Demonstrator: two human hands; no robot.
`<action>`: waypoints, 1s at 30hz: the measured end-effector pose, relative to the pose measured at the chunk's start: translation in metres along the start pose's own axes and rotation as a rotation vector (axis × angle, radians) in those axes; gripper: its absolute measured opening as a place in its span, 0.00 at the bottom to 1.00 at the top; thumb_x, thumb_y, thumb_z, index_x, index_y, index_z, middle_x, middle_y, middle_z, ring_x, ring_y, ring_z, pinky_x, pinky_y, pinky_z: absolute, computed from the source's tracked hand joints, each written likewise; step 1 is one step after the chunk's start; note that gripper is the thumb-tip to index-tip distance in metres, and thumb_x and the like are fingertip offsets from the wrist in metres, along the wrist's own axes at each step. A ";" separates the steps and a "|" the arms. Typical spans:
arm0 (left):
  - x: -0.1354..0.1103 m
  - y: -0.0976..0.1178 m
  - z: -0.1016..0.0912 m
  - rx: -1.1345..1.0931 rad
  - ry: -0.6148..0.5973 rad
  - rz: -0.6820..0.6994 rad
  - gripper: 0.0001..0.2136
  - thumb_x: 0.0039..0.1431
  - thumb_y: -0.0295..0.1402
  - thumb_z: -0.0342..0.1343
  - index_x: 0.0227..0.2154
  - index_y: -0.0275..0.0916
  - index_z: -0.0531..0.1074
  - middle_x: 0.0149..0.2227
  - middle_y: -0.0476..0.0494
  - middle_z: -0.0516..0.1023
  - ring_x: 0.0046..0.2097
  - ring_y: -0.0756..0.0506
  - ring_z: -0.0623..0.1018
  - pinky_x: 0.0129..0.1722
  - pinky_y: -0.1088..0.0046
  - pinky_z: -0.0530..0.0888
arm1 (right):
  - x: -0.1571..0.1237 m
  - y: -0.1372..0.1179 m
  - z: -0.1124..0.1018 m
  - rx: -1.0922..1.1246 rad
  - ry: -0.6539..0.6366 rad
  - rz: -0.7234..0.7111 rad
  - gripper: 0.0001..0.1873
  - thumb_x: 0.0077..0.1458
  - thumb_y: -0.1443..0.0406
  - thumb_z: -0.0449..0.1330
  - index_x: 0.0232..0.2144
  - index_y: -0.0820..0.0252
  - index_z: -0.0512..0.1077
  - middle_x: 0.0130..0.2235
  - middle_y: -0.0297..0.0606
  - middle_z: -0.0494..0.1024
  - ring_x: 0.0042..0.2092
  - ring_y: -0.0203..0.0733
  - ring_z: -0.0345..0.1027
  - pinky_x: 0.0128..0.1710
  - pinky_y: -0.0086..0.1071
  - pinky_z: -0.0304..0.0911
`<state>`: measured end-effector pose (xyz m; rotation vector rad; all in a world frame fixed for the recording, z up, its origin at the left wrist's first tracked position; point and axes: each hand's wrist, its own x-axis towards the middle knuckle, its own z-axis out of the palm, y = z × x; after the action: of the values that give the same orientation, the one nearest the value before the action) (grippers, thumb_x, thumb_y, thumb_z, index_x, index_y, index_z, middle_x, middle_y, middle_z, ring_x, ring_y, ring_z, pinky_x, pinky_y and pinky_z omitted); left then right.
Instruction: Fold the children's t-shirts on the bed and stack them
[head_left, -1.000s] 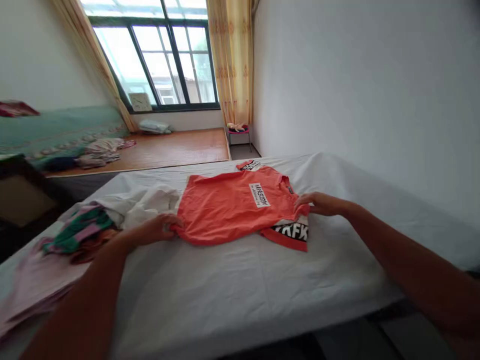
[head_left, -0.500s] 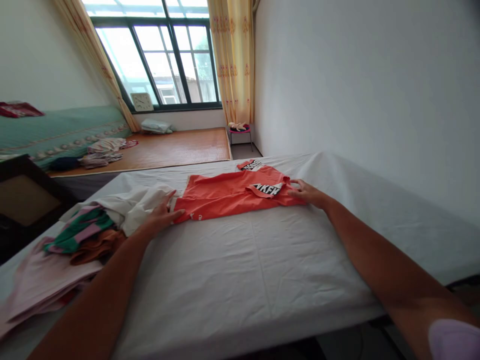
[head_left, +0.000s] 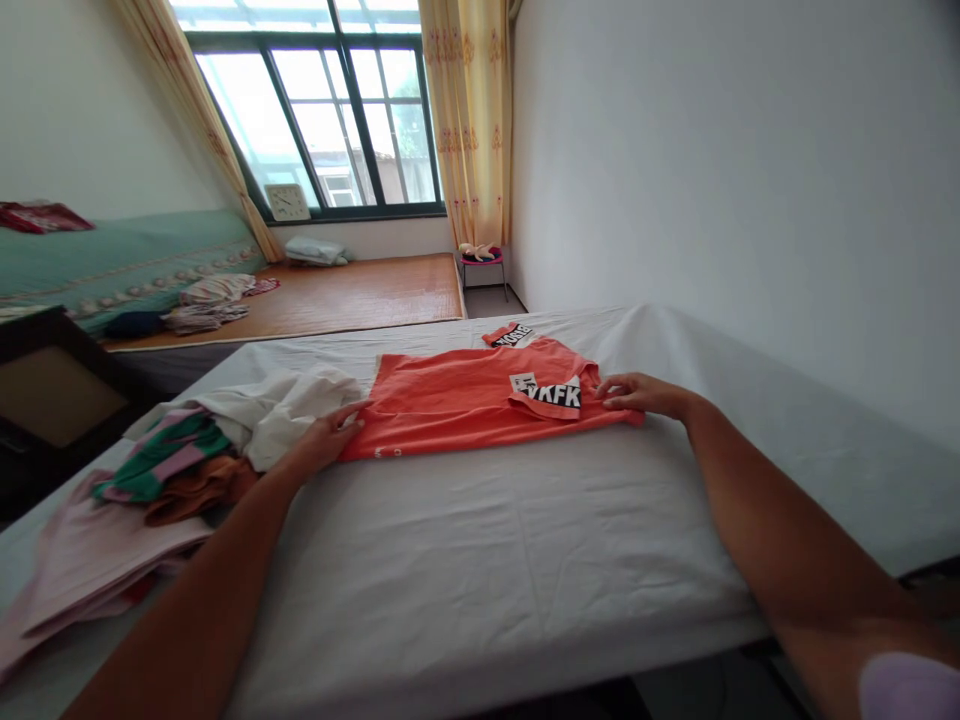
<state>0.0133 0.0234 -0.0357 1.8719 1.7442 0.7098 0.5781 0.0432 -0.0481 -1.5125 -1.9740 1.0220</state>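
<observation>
An orange T-shirt (head_left: 450, 395) lies spread on a white sheet (head_left: 450, 560), its length running left to right. Its sleeves carry black-and-white lettering; the nearer sleeve (head_left: 555, 398) is turned in over the body. My left hand (head_left: 328, 438) has its fingers closed on the hem corner at the left end. At the opposite end, my right hand (head_left: 651, 393) pinches the fabric by the neck and shoulder. My left fingertips partly cover the hem.
To the left is a heap of clothes: a white garment (head_left: 289, 410), a green-and-pink piece (head_left: 169, 455), a brown one (head_left: 196, 490) and a pink one (head_left: 105, 560). A wall (head_left: 735, 180) borders the right side. Beyond stands a low wooden bed (head_left: 367, 285).
My right hand has moved right and slightly nearer with the shoulder end. The T-shirt is now stretched longer and flatter, and its near edge lies closer to me.
</observation>
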 end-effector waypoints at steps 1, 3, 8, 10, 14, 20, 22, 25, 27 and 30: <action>-0.001 0.001 0.000 0.007 0.011 0.003 0.34 0.49 0.53 0.52 0.56 0.39 0.68 0.46 0.44 0.78 0.42 0.42 0.76 0.41 0.71 0.72 | 0.001 -0.001 0.001 -0.067 0.054 -0.009 0.23 0.46 0.53 0.63 0.41 0.61 0.73 0.28 0.34 0.75 0.27 0.34 0.64 0.29 0.28 0.61; -0.001 0.002 0.000 0.039 0.039 0.015 0.33 0.50 0.52 0.52 0.56 0.40 0.68 0.49 0.44 0.77 0.46 0.41 0.76 0.46 0.71 0.70 | 0.003 -0.010 0.006 -0.230 0.191 -0.090 0.22 0.47 0.58 0.64 0.45 0.58 0.73 0.35 0.36 0.76 0.31 0.36 0.67 0.33 0.30 0.64; 0.004 0.002 0.002 0.159 0.097 0.047 0.30 0.53 0.50 0.49 0.56 0.42 0.69 0.50 0.43 0.77 0.49 0.40 0.75 0.49 0.69 0.69 | 0.008 -0.045 0.033 -0.631 0.204 -0.331 0.28 0.47 0.68 0.62 0.53 0.47 0.70 0.51 0.38 0.70 0.42 0.40 0.70 0.43 0.31 0.65; 0.005 0.002 0.002 0.183 0.122 0.053 0.29 0.53 0.51 0.48 0.54 0.40 0.70 0.48 0.42 0.78 0.48 0.40 0.76 0.47 0.69 0.70 | 0.012 -0.054 0.046 -0.739 0.181 -0.286 0.23 0.50 0.67 0.60 0.50 0.46 0.73 0.50 0.37 0.72 0.42 0.41 0.71 0.41 0.31 0.65; 0.003 0.002 0.002 0.198 0.085 0.050 0.26 0.53 0.51 0.47 0.46 0.38 0.73 0.37 0.43 0.80 0.39 0.41 0.77 0.39 0.70 0.70 | 0.026 -0.065 0.064 -0.462 0.334 -0.133 0.18 0.60 0.57 0.51 0.44 0.54 0.75 0.40 0.41 0.79 0.40 0.45 0.72 0.38 0.33 0.67; 0.002 -0.002 0.002 0.175 0.098 0.005 0.22 0.52 0.50 0.48 0.41 0.39 0.71 0.28 0.48 0.76 0.29 0.45 0.72 0.28 0.72 0.66 | 0.047 -0.071 0.073 0.272 0.428 -0.216 0.30 0.61 0.52 0.49 0.62 0.54 0.52 0.58 0.46 0.68 0.49 0.43 0.70 0.45 0.36 0.69; 0.002 -0.004 0.002 0.164 0.098 0.001 0.22 0.51 0.50 0.48 0.41 0.39 0.71 0.28 0.49 0.76 0.28 0.46 0.71 0.27 0.73 0.65 | 0.048 -0.065 0.071 0.191 0.532 -0.242 0.32 0.58 0.56 0.53 0.62 0.55 0.52 0.61 0.48 0.63 0.52 0.44 0.67 0.51 0.40 0.65; 0.002 -0.005 0.002 0.167 0.103 0.002 0.21 0.51 0.50 0.49 0.40 0.40 0.71 0.26 0.50 0.74 0.28 0.46 0.71 0.28 0.73 0.65 | 0.045 -0.053 0.067 -0.021 0.537 -0.250 0.23 0.58 0.61 0.52 0.55 0.57 0.64 0.55 0.44 0.70 0.52 0.45 0.67 0.55 0.43 0.61; 0.002 -0.003 0.003 0.163 0.129 0.014 0.20 0.51 0.49 0.49 0.39 0.40 0.71 0.29 0.49 0.75 0.30 0.46 0.73 0.30 0.73 0.66 | 0.043 -0.046 0.065 -0.162 0.473 -0.289 0.19 0.58 0.62 0.51 0.49 0.56 0.71 0.50 0.42 0.75 0.52 0.45 0.68 0.56 0.42 0.60; 0.002 0.001 0.005 0.186 0.155 0.010 0.20 0.52 0.49 0.49 0.38 0.40 0.72 0.34 0.46 0.77 0.33 0.45 0.74 0.33 0.72 0.68 | 0.039 -0.041 0.067 -0.337 0.386 -0.374 0.18 0.57 0.61 0.52 0.48 0.56 0.73 0.50 0.41 0.76 0.54 0.46 0.66 0.59 0.43 0.56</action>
<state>0.0176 0.0256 -0.0388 1.9949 1.9585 0.7359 0.4924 0.0565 -0.0616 -1.3019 -2.0943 0.2314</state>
